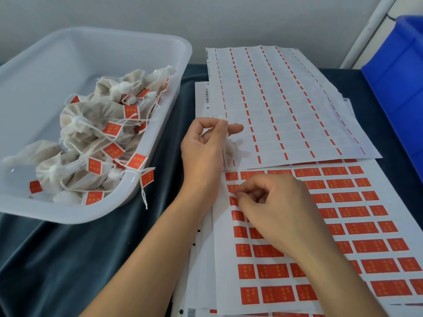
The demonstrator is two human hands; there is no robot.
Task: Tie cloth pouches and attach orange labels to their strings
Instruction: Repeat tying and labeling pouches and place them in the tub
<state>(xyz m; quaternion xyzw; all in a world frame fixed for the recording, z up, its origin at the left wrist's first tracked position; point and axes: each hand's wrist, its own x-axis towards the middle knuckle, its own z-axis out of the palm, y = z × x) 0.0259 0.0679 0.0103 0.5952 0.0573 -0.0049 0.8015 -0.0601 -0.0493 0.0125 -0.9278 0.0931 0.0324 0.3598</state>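
I see the white tub (128, 45) of labelled pouches left of my fingers. Under them lies the orange label sheet (357, 225). My right hand (277, 209) pinches at a label; my left hand (206, 143) pinches a pouch (231, 149) by its string.

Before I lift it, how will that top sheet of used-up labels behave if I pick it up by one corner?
The used-up label sheet will probably flop and bend, since it looks like thin backing paper. It seems light, so it may slide off the label sheets beneath. Its glossy surface could be slippery to pinch.
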